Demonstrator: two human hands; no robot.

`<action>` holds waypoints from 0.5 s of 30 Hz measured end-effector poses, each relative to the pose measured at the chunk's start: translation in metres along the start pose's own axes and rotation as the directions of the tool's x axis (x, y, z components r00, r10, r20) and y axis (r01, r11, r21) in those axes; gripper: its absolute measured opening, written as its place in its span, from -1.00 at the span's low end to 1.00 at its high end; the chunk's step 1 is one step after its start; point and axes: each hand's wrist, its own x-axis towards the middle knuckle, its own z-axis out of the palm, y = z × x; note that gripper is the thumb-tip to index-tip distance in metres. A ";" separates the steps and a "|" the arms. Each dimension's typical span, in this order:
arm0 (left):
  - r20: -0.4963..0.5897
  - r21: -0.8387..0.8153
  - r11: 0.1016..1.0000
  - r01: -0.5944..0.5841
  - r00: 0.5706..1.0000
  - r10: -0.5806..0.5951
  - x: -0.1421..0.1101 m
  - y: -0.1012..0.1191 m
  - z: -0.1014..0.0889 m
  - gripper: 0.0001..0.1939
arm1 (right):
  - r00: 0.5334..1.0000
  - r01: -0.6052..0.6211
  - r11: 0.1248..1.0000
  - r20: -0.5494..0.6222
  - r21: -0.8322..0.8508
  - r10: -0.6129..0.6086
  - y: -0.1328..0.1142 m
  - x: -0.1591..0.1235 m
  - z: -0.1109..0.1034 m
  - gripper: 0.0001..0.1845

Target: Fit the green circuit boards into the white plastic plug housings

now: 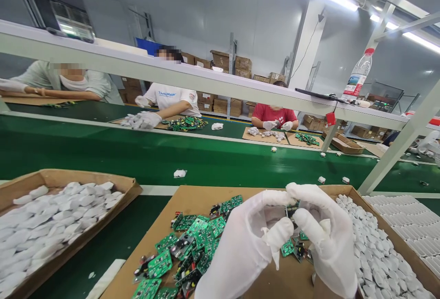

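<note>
Both my hands wear white gloves and meet above a cardboard sheet [161,253]. My left hand [240,248] is curled, its fingertips pinched toward my right hand [326,235], which is also curled. Between them they hold a small part [292,209] with green board showing; I cannot make out more of it. Below and left of my hands lies a pile of green circuit boards [192,248]. A heap of white plastic shells [374,248] lies just right of my right hand.
A cardboard tray [130,187] of white shells sits at left. A green conveyor belt [172,152] with scattered white parts runs across the middle. Three people in gloves work on its far side. A white shelf rail [206,81] carries a water bottle [357,77].
</note>
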 end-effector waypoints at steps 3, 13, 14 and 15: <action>0.025 -0.039 0.999 0.023 0.999 -0.022 0.000 0.000 0.000 -0.78 | 1.000 -0.013 1.000 -0.002 0.016 0.013 0.003 -0.001 -0.003 -0.78; 0.008 -0.085 0.996 0.042 0.999 -0.041 0.001 0.005 0.001 -0.71 | 0.995 0.045 0.996 -0.080 -0.076 -0.051 0.005 -0.001 0.007 -0.78; -0.001 -0.065 0.997 0.033 0.999 -0.033 0.001 0.006 0.001 -0.72 | 0.996 0.051 0.997 -0.070 -0.060 -0.055 0.005 0.000 0.009 -0.77; -0.010 -0.041 0.999 0.020 1.000 -0.020 0.001 0.006 0.001 -0.73 | 0.997 0.054 0.998 -0.058 -0.041 -0.056 0.006 0.001 0.010 -0.77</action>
